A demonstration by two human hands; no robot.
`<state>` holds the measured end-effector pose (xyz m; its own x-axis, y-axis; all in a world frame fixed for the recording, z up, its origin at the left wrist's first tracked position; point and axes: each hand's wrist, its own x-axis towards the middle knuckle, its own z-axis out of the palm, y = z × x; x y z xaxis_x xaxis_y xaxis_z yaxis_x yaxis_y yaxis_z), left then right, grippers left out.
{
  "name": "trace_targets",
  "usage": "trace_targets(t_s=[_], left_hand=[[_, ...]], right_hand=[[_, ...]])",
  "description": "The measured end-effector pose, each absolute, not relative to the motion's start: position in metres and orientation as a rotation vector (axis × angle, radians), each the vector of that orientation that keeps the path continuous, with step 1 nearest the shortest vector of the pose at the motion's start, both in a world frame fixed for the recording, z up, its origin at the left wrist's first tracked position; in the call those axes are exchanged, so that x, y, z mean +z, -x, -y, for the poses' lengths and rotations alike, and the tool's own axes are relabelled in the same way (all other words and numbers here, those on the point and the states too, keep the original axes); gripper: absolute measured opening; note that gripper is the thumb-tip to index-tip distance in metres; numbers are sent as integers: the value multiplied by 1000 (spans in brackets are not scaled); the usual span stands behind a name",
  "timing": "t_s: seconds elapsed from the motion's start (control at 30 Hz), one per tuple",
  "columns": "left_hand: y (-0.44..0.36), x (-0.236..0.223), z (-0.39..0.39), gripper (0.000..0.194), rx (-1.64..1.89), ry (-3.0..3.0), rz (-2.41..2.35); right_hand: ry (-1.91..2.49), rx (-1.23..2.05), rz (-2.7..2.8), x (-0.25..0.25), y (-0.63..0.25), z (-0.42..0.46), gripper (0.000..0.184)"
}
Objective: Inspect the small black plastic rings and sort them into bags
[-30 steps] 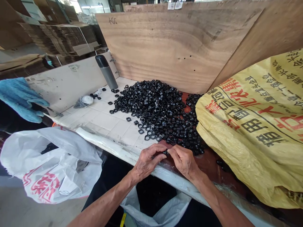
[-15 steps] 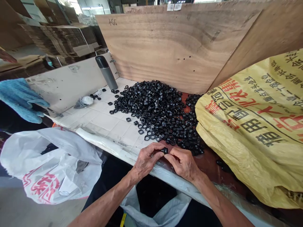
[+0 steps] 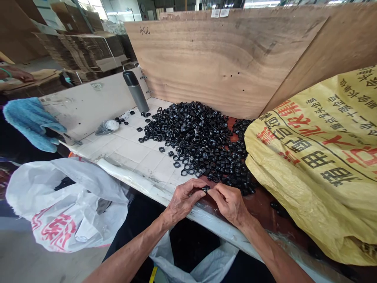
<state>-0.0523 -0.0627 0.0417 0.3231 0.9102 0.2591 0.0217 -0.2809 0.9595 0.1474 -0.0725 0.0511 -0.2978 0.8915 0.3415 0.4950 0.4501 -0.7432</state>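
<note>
A big heap of small black plastic rings (image 3: 200, 137) lies on the tiled tabletop (image 3: 129, 151). At the table's near edge my left hand (image 3: 184, 200) and my right hand (image 3: 229, 204) meet, fingertips pinched together on one small black ring (image 3: 205, 189) held between them. Both hands rest just in front of the heap's near side. Loose rings lie scattered beside the heap on the left.
A large yellow printed sack (image 3: 321, 157) fills the right side. Plywood boards (image 3: 218, 59) wall the back. A grey flask (image 3: 136, 91) stands at the back left. White plastic bags (image 3: 67, 204) hang at the left and below the edge. A blue cloth (image 3: 29, 122) lies far left.
The hands stay pinched on the ring at the table's edge, shifting only slightly. The view has drifted a little to the left and up.
</note>
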Motion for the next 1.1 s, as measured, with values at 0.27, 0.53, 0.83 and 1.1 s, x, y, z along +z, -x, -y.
trace_targets(t_s=[0.27, 0.53, 0.83, 1.1], left_hand=[[53, 43, 63, 18, 1088, -1555, -906], [51, 35, 64, 15, 1193, -1819, -849], [50, 43, 65, 18, 1102, -1549, -923], [53, 32, 64, 18, 1198, -1793, -943]], right_hand=[[1131, 709, 1914, 50, -148, 74, 11], [1247, 829, 1881, 52, -142, 73, 12], [1172, 776, 1852, 56, -141, 74, 13], [1299, 878, 1806, 55, -138, 74, 16]])
